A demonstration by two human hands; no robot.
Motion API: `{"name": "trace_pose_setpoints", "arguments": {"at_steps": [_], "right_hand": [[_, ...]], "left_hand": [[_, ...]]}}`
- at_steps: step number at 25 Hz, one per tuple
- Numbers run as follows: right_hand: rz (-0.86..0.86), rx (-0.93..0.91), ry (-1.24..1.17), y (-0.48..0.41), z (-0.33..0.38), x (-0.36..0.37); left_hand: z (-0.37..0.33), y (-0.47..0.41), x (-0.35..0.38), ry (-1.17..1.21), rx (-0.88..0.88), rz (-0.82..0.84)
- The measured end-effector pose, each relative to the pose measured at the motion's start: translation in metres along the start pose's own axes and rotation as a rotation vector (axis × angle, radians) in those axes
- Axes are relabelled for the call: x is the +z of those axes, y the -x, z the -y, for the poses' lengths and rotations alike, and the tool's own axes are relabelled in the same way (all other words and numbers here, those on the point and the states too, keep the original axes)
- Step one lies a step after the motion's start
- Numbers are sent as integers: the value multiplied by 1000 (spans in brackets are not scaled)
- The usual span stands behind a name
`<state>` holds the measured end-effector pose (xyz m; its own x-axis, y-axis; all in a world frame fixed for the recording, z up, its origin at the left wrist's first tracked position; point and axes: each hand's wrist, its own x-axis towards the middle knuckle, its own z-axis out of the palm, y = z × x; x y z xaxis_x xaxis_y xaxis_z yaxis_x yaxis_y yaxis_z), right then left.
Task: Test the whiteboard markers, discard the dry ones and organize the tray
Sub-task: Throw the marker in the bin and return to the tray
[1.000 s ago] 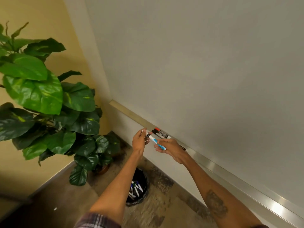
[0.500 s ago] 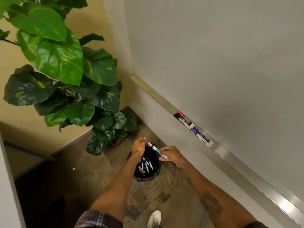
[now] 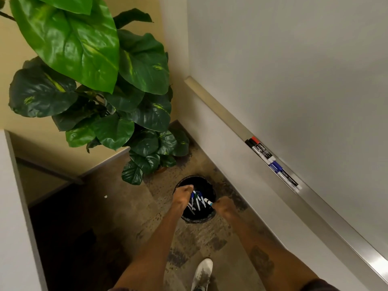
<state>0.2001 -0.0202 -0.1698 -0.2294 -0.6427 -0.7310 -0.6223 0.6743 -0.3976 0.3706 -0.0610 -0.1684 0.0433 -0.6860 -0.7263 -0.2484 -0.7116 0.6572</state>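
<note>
Plant (image 3: pixel 84 59) fills the upper left, not in play. Left hand (image 3: pixel 182 197) sits lower centre at the left rim of the bin (image 3: pixel 200 182), fingers curled and seen from the back; cannot tell if it holds anything. The bin is on the floor at lower centre with a pile of dumped markers (image 3: pixel 196 203) inside. Just right of them is the marker (image 3: pixel 208 201), white end up and pale blue body, poking over the bin mouth. Right hand (image 3: pixel 225 207) pinches its lower end, fingers closed round it, at the bin's right rim. Shoe (image 3: pixel 202 271) is at the bottom edge, below the bin. Step in hand looks like discarding a dry one. To do it well, get the marker fully over the opening before letting go and drop it low so it does not bounce off the rim. Keep the left hand out of the fall line. If that hand has a cap, bin it too. Right of frame, kept markers (image 3: pixel 270 160) lie end to end in the tray (image 3: pixel 336 223) under the whiteboard (image 3: pixel 294 70): red and black caps up front, blue behind. Judging by that, sorting is well along and tidying the tray remains.
</note>
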Motion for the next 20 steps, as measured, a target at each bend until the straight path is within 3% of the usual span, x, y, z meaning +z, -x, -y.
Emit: {"name": "trace_pose_setpoints", "arguments": {"at_steps": [7,14,20], "right_hand": [[24,-132,107,8,6,-8],[-7,-208,-79,55,-20,-61],[-77,-272,-239,109,-77,-126]], "left_hand": [[6,-1,7,-28,38,-13],[-32,48,48,-135,174,13],[-62,111,130,-248,322,106]]}}
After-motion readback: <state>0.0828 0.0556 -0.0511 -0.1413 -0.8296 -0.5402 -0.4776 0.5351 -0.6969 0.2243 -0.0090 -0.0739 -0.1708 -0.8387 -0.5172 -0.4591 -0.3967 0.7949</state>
